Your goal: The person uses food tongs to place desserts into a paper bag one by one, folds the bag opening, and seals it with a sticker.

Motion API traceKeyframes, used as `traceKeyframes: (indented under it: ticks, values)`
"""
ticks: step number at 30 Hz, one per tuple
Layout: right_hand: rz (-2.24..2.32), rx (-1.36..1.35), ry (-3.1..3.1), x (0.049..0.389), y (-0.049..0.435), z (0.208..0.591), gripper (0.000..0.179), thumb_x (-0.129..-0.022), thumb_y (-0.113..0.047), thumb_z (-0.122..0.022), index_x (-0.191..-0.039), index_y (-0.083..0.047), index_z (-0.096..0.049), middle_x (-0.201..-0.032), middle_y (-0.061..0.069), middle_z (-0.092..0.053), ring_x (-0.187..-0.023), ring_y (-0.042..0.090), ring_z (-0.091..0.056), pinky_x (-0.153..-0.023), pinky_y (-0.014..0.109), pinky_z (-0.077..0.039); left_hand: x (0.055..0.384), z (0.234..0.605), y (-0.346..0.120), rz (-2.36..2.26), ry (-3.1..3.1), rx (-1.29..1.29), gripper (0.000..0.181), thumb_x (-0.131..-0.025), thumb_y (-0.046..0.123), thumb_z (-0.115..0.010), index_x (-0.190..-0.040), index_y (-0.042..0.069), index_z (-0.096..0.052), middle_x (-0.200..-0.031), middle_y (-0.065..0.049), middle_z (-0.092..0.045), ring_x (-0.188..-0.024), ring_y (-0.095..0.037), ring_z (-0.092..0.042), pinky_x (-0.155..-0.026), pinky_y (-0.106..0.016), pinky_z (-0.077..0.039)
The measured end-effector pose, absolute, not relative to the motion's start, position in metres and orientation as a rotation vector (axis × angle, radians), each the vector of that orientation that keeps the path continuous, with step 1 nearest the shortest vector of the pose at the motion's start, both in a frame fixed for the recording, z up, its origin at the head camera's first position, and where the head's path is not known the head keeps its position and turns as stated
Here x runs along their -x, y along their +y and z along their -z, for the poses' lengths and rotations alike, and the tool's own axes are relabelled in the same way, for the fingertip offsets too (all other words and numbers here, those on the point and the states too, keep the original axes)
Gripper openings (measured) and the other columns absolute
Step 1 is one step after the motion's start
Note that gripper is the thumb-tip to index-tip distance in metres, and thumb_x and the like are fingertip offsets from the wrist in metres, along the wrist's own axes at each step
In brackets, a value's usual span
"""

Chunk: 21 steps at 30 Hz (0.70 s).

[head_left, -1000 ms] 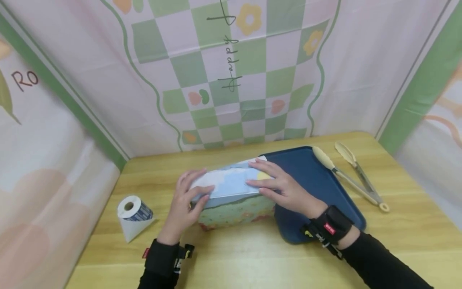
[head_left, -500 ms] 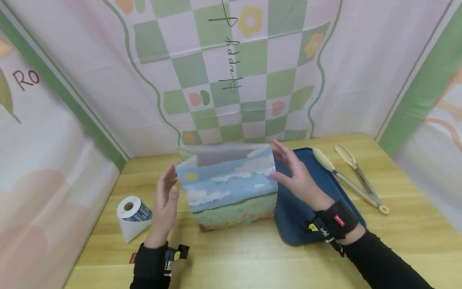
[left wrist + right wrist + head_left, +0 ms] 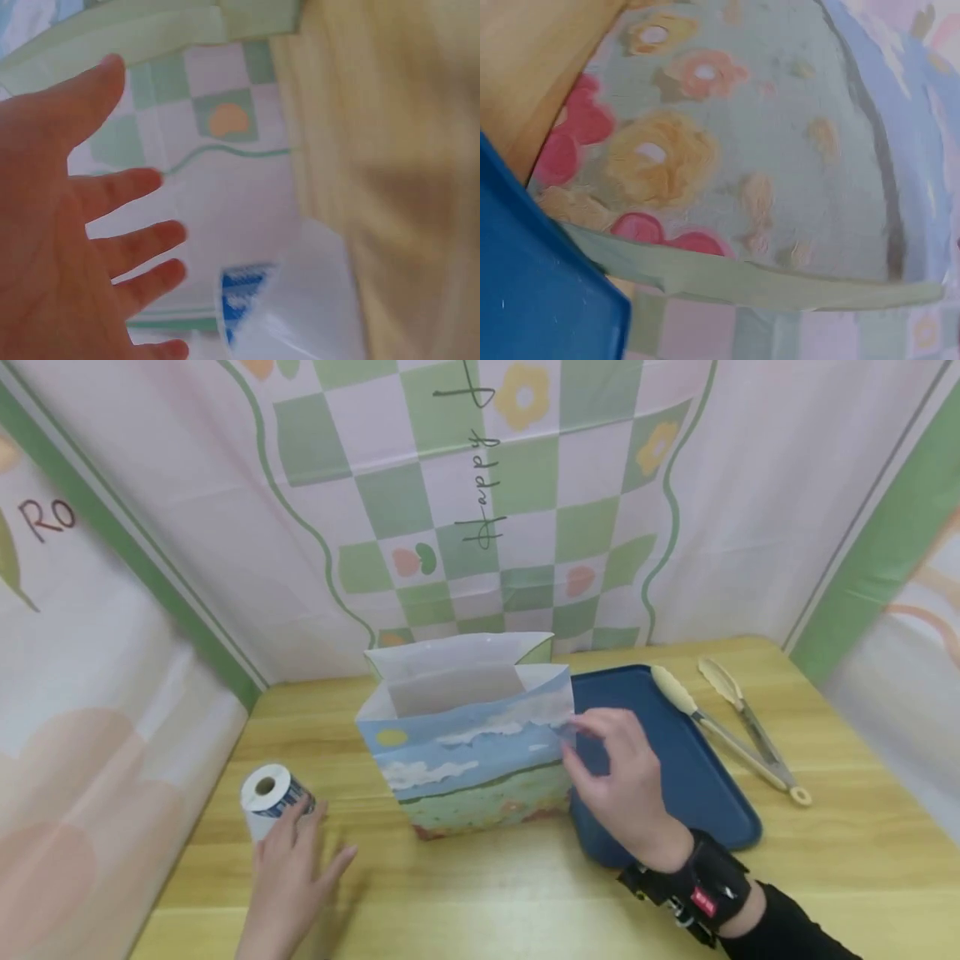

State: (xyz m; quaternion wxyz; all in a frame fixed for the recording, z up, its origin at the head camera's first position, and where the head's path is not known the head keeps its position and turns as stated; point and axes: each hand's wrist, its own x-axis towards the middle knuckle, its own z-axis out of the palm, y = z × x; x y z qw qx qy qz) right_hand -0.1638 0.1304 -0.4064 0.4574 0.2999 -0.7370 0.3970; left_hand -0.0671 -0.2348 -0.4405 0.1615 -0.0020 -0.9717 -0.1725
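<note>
Nearest the person, the left hand (image 3: 288, 868) lies flat and spread on the wooden table (image 3: 480, 902), holding nothing, its fingertips just touching the roll of stickers (image 3: 272, 795) that stands beyond them. From the left wrist view the fingers (image 3: 131, 247) are splayed and relaxed, the roll's blue print just past them. On the other side, the right hand (image 3: 618, 785) has its thumb and fingers at the near right corner of the paper gift bag (image 3: 468, 760), seemingly pinching that edge, though how firmly I cannot tell. The bag stands upright with its mouth open, just left of that grip, its foot at the edge of the blue tray (image 3: 675, 760). To steady it well, I would judge a light pinch high on the corner best, since thin paper creases and the bag could tip toward the backdrop. Farther off, well beyond the right hand, a pair of tongs (image 3: 731, 722) lies past the tray.
</note>
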Motion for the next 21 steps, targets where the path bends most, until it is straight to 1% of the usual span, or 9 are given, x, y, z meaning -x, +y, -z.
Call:
traceKeyframes:
  ticks: [1,3,4,6,8,10,12,17,21]
  values:
    - [-0.912,-0.784,-1.826,0.161,0.129,0.407,0.029,-0.093,-0.019,-0.058,-0.11,0.005,-0.063,-0.099,0.017,-0.062,-0.083,0.019,-0.058,-0.076,0.019,-0.047,0.064,0.444,-0.238,0.481,-2.771,-0.006,0.07,-0.083,0.034,-0.075,-0.139,0.0,-0.048,-0.147,-0.029,-0.038,-0.133,-0.049,-0.036,-0.103,-0.069,-0.023]
    - [-0.846,-0.905,-1.871,0.157,0.128,0.41,0.032,-0.098,-0.023,-0.052,-0.112,0.003,-0.064,-0.103,0.014,-0.064,-0.08,0.017,-0.06,-0.066,0.02,-0.047,0.058,0.45,-0.243,0.472,-2.765,-0.031,0.074,-0.081,0.034,-0.076,-0.14,0.0,-0.046,-0.149,-0.03,-0.035,-0.133,-0.05,-0.035,-0.102,-0.07,-0.024]
    - [-0.84,-0.961,-1.915,0.154,0.128,0.412,0.031,-0.098,-0.022,-0.052,-0.115,0.001,-0.063,-0.105,0.012,-0.064,-0.079,0.015,-0.06,-0.063,0.018,-0.046,0.056,0.452,-0.245,0.47,-2.763,-0.038,0.076,-0.081,0.034,-0.077,-0.141,0.0,-0.045,-0.149,-0.03,-0.034,-0.133,-0.05,-0.034,-0.102,-0.07,-0.024]
    - [-0.856,-1.047,-2.02,0.151,0.126,0.416,0.028,-0.095,-0.018,-0.057,-0.117,-0.003,-0.063,-0.107,0.008,-0.065,-0.078,0.011,-0.062,-0.058,0.014,-0.043,0.054,0.457,-0.249,0.466,-2.772,-0.053,0.078,-0.08,0.032,-0.077,-0.142,-0.001,-0.043,-0.15,-0.031,-0.031,-0.132,-0.052,-0.034,-0.102,-0.07,-0.024]
    - [-0.864,-1.092,-2.147,0.148,0.125,0.42,0.029,-0.09,-0.014,-0.064,-0.119,-0.008,-0.063,-0.106,0.004,-0.067,-0.079,0.008,-0.063,-0.058,0.01,-0.042,0.052,0.461,-0.252,0.477,-2.787,-0.065,0.078,-0.081,0.029,-0.077,-0.143,-0.003,-0.041,-0.151,-0.033,-0.03,-0.131,-0.054,-0.035,-0.101,-0.071,-0.026]
    - [-0.845,-1.098,-2.256,0.147,0.123,0.424,0.035,-0.084,-0.011,-0.071,-0.119,-0.012,-0.064,-0.103,0.0,-0.068,-0.079,0.006,-0.064,-0.061,0.011,-0.044,0.052,0.465,-0.253,0.508,-2.812,-0.079,0.076,-0.083,0.026,-0.075,-0.144,-0.004,-0.039,-0.151,-0.034,-0.028,-0.13,-0.056,-0.034,-0.101,-0.072,-0.027]
    - [-0.824,-1.086,-2.334,0.146,0.12,0.428,0.037,-0.082,-0.012,-0.074,-0.118,-0.015,-0.065,-0.102,-0.002,-0.069,-0.078,0.004,-0.065,-0.064,0.012,-0.048,0.052,0.468,-0.254,0.536,-2.824,-0.098,0.074,-0.085,0.023,-0.073,-0.144,-0.005,-0.038,-0.15,-0.036,-0.027,-0.129,-0.058,-0.034,-0.101,-0.073,-0.028]
    - [-0.819,-1.079,-2.441,0.146,0.117,0.432,0.034,-0.086,-0.016,-0.072,-0.119,-0.017,-0.064,-0.1,-0.004,-0.07,-0.077,0.003,-0.066,-0.068,0.015,-0.05,0.057,0.472,-0.26,0.546,-2.723,-0.16,0.066,-0.083,0.012,-0.073,-0.139,-0.006,-0.043,-0.147,-0.038,-0.031,-0.127,-0.059,-0.037,-0.098,-0.072,-0.033]
    - [-0.821,-1.104,-2.47,0.146,0.117,0.434,0.032,-0.088,-0.017,-0.07,-0.12,-0.017,-0.064,-0.093,-0.005,-0.068,-0.076,0.003,-0.065,-0.067,0.016,-0.05,0.068,0.472,-0.275,0.477,-2.552,-0.148,0.058,-0.077,-0.003,-0.073,-0.13,-0.008,-0.05,-0.141,-0.039,-0.038,-0.122,-0.059,-0.041,-0.095,-0.071,-0.036]
